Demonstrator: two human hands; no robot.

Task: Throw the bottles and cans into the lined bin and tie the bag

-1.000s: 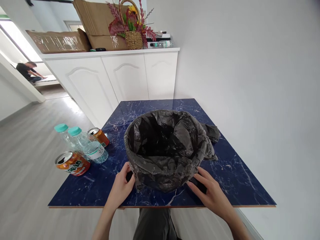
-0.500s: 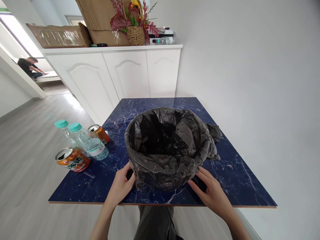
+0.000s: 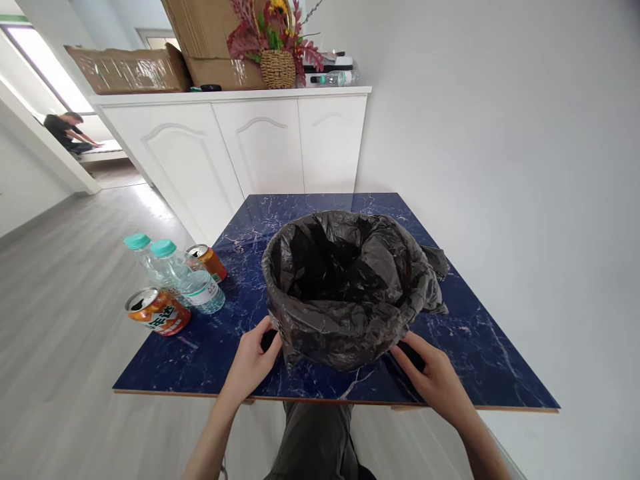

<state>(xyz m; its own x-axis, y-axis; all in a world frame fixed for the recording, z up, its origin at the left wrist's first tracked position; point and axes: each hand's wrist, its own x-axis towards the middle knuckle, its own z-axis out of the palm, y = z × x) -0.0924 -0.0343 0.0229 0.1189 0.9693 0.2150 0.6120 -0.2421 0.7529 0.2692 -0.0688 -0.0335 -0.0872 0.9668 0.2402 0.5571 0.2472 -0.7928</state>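
A black garbage bag [image 3: 340, 333] lines a round bin on the blue table, its edge folded out over the rim and its inside dark. The bin's own wall is hidden under the plastic. At the lower left of the bag, my left hand [image 3: 255, 353] is closed, thumb and fingers pinching the hanging plastic. My right hand [image 3: 433, 373] does the same at the lower right, its fingertips partly covered by the bag. A bunched end of the bag [image 3: 435, 261] sticks out on the far right side.
Two clear plastic bottles with teal caps [image 3: 163, 249] and two orange drink cans [image 3: 161, 312] stand on the left of the dark blue marbled table [image 3: 500, 373]. Behind is a white cabinet [image 3: 270, 147] bearing cardboard boxes and a flower basket [image 3: 278, 69]. A person [image 3: 67, 130] sits far left.
The view has shifted slightly, so the table and everything on it appear a little further right and higher. Both hands keep nearly the same place at the bag's lower edge.
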